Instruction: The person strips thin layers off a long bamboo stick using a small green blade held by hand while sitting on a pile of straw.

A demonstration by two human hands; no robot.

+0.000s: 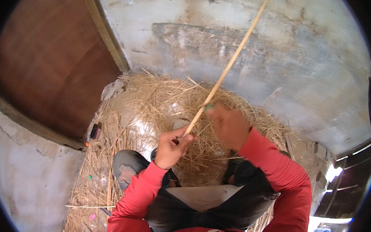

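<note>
A long, pale cane-like stick [237,54] slants up and to the right from between my knees, past the top of the picture. Its lower end is pinched between the thumb and fingers of my left hand [172,148]. My right hand [229,126], slightly blurred, is closed beside the stick a little farther up. A small green thing [209,108] shows at its fingertips against the stick; its kind cannot be made out. The hand hides whatever else it grips.
Straw-like shavings [155,92] cover the floor around my legs. A stained wall [300,68] rises ahead and to the right. On the left are a brown door panel [52,64] and a small dark object [95,131]. Thin sticks [110,183] lie by my left knee.
</note>
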